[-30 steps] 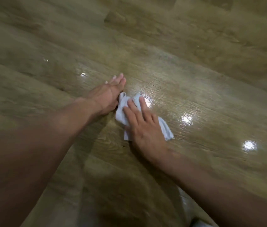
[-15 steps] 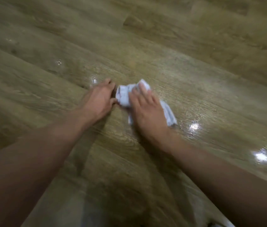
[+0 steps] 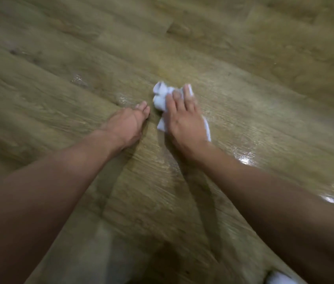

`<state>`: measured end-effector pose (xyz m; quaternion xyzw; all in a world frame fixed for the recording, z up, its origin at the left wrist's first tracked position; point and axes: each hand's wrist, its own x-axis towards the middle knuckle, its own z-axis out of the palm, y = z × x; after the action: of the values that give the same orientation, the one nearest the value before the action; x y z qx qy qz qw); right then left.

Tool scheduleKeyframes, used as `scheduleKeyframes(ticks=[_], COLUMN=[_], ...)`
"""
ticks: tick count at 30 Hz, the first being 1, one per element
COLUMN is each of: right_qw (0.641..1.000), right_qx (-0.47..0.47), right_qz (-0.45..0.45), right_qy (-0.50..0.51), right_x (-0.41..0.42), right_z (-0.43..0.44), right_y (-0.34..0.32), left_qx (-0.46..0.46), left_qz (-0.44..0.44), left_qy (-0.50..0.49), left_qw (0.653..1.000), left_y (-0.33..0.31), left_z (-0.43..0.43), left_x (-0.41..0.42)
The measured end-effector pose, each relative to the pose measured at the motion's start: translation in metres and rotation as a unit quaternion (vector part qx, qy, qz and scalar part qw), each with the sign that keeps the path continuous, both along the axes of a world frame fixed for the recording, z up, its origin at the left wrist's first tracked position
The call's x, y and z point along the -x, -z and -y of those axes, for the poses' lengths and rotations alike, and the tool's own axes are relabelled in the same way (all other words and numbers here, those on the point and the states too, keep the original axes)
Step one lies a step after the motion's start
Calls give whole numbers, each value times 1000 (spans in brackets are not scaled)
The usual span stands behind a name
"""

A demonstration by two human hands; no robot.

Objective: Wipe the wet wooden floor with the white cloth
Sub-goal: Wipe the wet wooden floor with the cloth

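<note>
White cloth point(image 3: 162, 97) lies bunched on the wooden floor point(image 3: 264, 89) under your right hand point(image 3: 184, 121), whose fingers lie straight and press down on it without curling round it. Your left hand point(image 3: 124, 125) rests on the boards just beside the cloth, not touching it, fingers relaxed and holding nothing; it looks like a brace for your weight. For a good pass, flatten the bunched front of the cloth so more fabric meets the boards, press through the palm, and sweep along the grain. Wet patches point(image 3: 244, 158) glint near your right forearm and droplets point(image 3: 78, 79) sit beyond your left hand, so both spots seem to need a stroke.
</note>
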<state>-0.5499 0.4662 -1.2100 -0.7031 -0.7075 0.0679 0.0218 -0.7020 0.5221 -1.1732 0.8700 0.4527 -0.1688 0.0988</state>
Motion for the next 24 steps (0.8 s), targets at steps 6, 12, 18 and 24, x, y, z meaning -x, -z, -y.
scheduleKeyframes(ticks=[6,12,18,24], right_qw=[983,971,999,993], right_qx=[-26,3,19,-36], right_qz=[-67,-40,-21,-67], right_qy=[-171,-235,19,-92], right_x=[27,-14,-36,16], right_z=[129,97,3,126], right_y=[2,9,6,3], left_qx=[6,-16,-10,2], left_qz=[-31,-95,-39,31], left_qy=[-7,1,1,-33], left_qw=[999,995,999,999], left_y=[1,6,6,13], left_z=[-5,8,11,18], left_x=[-6,-22,-7,-9])
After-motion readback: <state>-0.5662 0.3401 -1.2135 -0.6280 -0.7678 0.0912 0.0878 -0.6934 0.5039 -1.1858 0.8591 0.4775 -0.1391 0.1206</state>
